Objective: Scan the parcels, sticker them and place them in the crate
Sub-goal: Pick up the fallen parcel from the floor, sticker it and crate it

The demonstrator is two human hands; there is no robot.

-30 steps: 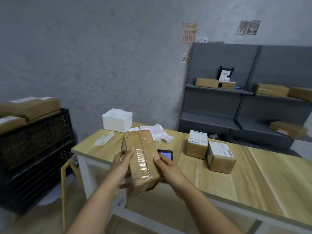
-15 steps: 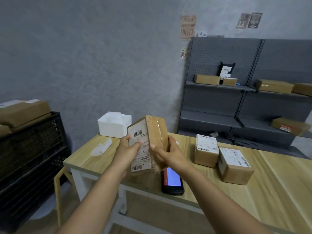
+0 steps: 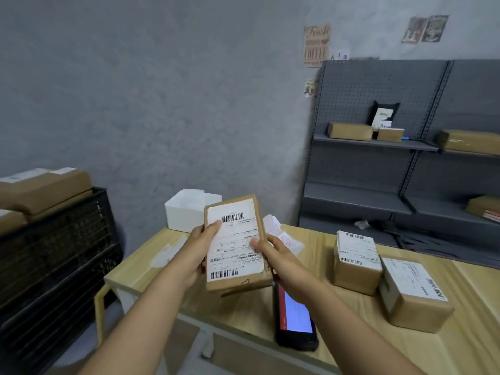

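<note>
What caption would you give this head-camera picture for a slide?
Both hands, left hand and right hand, hold a labelled parcel above the table, label facing the camera, scanner lying below.

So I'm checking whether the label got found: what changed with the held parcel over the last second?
The parcel was turned in both hands from its taped side to its label side, which now faces the camera. The left hand and right hand kept their grip. The scanner and two table parcels stayed put.
</note>
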